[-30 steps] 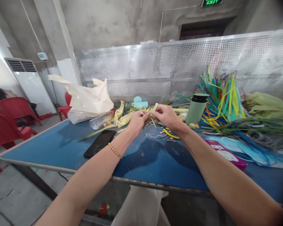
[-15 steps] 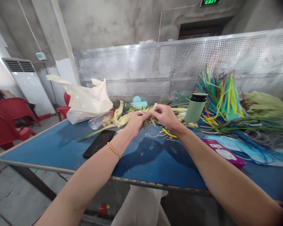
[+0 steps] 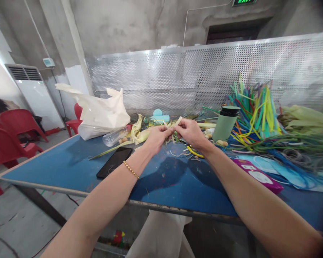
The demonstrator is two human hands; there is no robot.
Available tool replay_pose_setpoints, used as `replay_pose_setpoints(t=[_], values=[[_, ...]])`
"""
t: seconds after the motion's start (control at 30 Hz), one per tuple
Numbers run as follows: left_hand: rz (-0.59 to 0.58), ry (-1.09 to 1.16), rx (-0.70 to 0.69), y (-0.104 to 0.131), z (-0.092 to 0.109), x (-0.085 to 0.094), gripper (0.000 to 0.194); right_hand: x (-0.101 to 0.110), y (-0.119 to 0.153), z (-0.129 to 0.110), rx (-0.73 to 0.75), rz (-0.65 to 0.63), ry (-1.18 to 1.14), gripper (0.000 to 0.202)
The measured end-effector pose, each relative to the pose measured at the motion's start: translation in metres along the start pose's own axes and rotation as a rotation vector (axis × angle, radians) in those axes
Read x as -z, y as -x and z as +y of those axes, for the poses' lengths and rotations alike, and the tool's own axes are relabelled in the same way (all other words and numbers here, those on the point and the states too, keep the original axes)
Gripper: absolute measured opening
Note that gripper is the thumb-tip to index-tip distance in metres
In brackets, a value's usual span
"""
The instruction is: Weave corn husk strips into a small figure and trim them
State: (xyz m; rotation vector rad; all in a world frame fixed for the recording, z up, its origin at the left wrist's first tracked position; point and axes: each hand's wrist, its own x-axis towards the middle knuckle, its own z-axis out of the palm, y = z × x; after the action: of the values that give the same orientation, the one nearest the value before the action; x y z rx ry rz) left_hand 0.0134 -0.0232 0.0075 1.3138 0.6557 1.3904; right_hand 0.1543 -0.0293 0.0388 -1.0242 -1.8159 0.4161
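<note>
Above the back part of the blue table, my left hand and my right hand meet at the fingertips. Both are closed around pale green husk strips, whose ends stick up and out between the fingers. A gold bead bracelet circles my left wrist. Left of my left hand lie corn husks and a clear plastic bottle. Close to my right hand are a yellow curved piece and some small tan balls. The exact grip of the fingertips is too small to tell.
A black phone and white bag are on the left of the blue table. On the right are a green tumbler, coloured strips, a purple box and blue masks. A perforated metal panel stands behind.
The husk strips between my fingertips have shifted, and their ends now cross and stick up more. Both hands have stayed together. The whole view has moved slightly.
</note>
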Motion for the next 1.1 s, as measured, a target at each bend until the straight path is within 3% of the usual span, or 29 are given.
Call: replay_pose_setpoints(t=[0.33,0.43,0.57,1.1], values=[[-0.013,-0.134,-0.095,-0.001,0.005,0.004,0.014,-0.006,-0.002,0.009,0.089,0.075,0.117,0.017],[0.001,-0.095,-0.068,-0.001,0.003,0.004,0.006,-0.007,-0.003,0.013,0.148,0.084,0.191,0.017],[0.068,-0.093,-0.023,0.0,0.004,0.0,0.012,-0.008,-0.004,0.014,0.197,0.078,0.22,0.015],[0.075,-0.103,-0.013,0.001,0.003,-0.001,0.015,-0.003,-0.001,0.005,0.098,0.053,0.116,0.013]])
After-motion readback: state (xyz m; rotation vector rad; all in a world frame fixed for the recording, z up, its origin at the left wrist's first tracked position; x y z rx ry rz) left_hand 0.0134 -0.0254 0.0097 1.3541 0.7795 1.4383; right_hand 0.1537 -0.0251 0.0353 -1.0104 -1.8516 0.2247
